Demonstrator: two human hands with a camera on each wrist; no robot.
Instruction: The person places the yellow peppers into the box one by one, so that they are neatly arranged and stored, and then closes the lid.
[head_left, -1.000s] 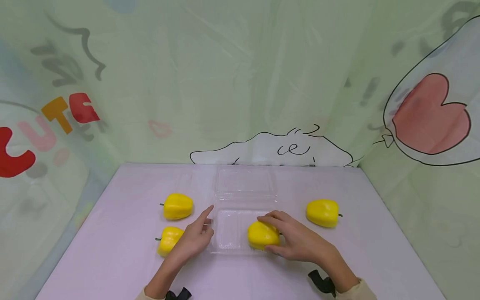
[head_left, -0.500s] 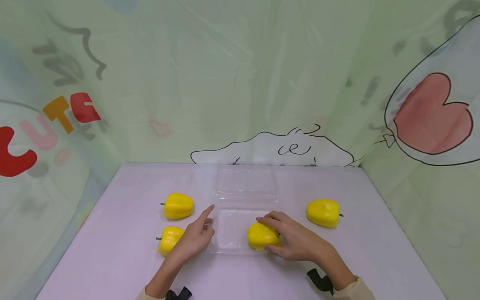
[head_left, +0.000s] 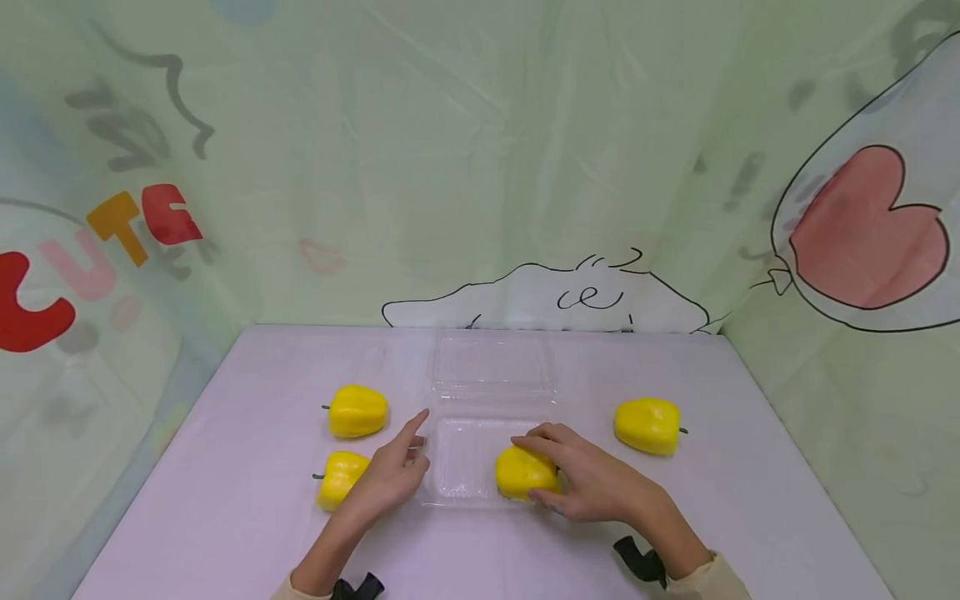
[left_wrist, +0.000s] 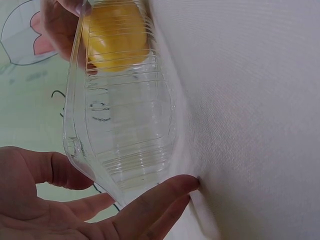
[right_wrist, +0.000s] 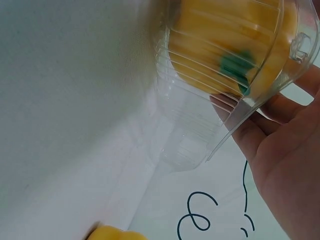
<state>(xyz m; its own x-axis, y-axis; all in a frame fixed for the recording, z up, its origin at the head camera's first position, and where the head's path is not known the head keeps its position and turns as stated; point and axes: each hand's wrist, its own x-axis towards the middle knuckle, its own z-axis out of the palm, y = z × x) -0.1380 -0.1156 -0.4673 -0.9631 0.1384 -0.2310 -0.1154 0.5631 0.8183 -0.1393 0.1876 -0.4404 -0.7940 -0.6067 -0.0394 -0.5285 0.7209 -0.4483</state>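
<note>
In the head view, a yellow bell pepper (head_left: 527, 472) sits in the right part of a clear plastic clamshell box (head_left: 467, 467), whose lid (head_left: 491, 362) lies folded back behind it. My right hand (head_left: 588, 475) reaches over the box's right rim and grips that pepper. Its green stem (right_wrist: 237, 66) shows through the clear wall in the right wrist view. My left hand (head_left: 393, 471) is at the box's left edge, index finger stretched forward. In the left wrist view, the thumb and fingers lie relaxed around the near end of the box; firm contact is hard to tell.
Two yellow bell peppers, one farther back (head_left: 357, 411) and one nearer (head_left: 341, 481), lie left of the box; the left arm partly covers the nearer. Another pepper (head_left: 647, 426) lies to the right. Printed curtains (head_left: 480, 167) enclose the pale table (head_left: 225, 500).
Almost nothing differs. My right hand stays on the pepper in the box and my left hand stays at the left edge; the head view has shifted very slightly.
</note>
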